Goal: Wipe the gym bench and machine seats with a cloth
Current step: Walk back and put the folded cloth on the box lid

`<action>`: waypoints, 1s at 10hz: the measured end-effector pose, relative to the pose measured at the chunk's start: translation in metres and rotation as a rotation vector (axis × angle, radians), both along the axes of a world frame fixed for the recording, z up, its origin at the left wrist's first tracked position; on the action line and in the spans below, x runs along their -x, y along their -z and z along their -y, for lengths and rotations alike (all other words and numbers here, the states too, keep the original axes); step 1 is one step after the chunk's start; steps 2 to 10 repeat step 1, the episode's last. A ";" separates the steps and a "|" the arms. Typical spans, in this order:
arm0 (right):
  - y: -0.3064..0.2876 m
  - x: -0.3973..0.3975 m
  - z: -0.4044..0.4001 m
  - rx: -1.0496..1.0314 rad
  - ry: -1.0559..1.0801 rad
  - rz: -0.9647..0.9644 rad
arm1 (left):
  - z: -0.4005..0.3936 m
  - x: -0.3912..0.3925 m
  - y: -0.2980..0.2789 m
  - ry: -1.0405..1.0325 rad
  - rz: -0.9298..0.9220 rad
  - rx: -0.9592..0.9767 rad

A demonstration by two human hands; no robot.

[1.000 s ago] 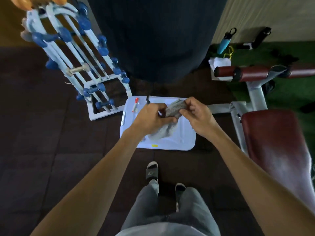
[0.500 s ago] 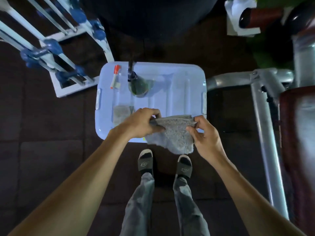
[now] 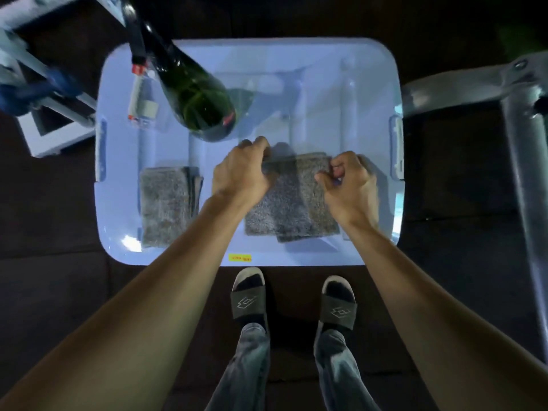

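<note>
Both hands are pinching the far edge of a grey, nubby terry cloth [image 3: 292,200], which lies flat-ish on the pale blue plastic bin lid [image 3: 326,93] in the middle of the frame. Left hand [image 3: 240,170] has its fingers curled tight over the cloth's top left corner, right hand [image 3: 350,185] grips the top right one. A second folded grey cloth [image 3: 167,204] sits to the left on the lid. A dark green glass bottle [image 3: 192,93] stands upper left, with a small clear spray bottle [image 3: 141,97] lying beside it. Grey metal tube frame [image 3: 527,161] runs along the right edge.
</note>
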State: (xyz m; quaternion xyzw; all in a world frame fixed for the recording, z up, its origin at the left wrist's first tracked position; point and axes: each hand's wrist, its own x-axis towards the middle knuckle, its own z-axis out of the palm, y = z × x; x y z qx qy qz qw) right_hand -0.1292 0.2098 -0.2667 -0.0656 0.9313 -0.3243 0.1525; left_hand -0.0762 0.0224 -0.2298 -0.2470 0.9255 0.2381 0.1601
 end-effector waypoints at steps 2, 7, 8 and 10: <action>-0.030 0.002 0.005 0.023 0.018 -0.047 | -0.016 0.000 -0.030 0.049 -0.118 0.051; -0.030 0.002 0.005 0.023 0.018 -0.047 | -0.016 0.000 -0.030 0.049 -0.118 0.051; -0.030 0.002 0.005 0.023 0.018 -0.047 | -0.016 0.000 -0.030 0.049 -0.118 0.051; -0.030 0.002 0.005 0.023 0.018 -0.047 | -0.016 0.000 -0.030 0.049 -0.118 0.051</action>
